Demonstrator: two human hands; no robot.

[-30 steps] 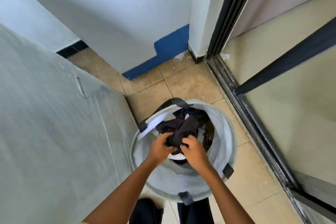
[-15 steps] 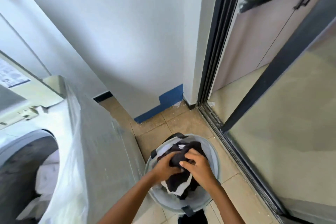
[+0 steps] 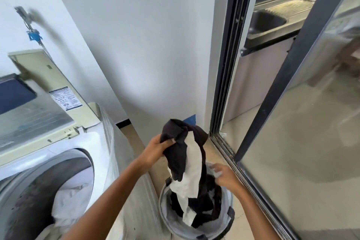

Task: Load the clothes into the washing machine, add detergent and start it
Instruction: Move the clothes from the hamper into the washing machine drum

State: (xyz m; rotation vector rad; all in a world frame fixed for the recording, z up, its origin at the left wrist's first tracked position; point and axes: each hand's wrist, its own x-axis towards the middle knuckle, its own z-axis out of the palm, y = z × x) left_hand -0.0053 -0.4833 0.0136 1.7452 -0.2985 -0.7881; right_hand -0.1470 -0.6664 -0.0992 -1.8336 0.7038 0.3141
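My left hand [image 3: 155, 147] grips the top of a black and white garment [image 3: 187, 161] and holds it up above the grey laundry basket [image 3: 227, 218]; its lower end still hangs into the basket among dark clothes. My right hand [image 3: 224, 176] is at the basket's far rim, fingers curled on pale fabric there. The top-loading washing machine [image 3: 78, 142] stands at the left with its lid [image 3: 39, 91] raised. White clothes [image 3: 68, 198] lie in its drum.
A white wall rises behind the basket. A sliding glass door with a dark frame [image 3: 228, 76] and floor track runs along the right. A tap with a blue hose fitting [image 3: 34, 35] is on the wall above the machine. The floor is beige tile.
My left hand has lifted the black and white garment up out of the basket. My right hand let go of it and dropped to the basket rim. The view has tilted up, showing the machine.
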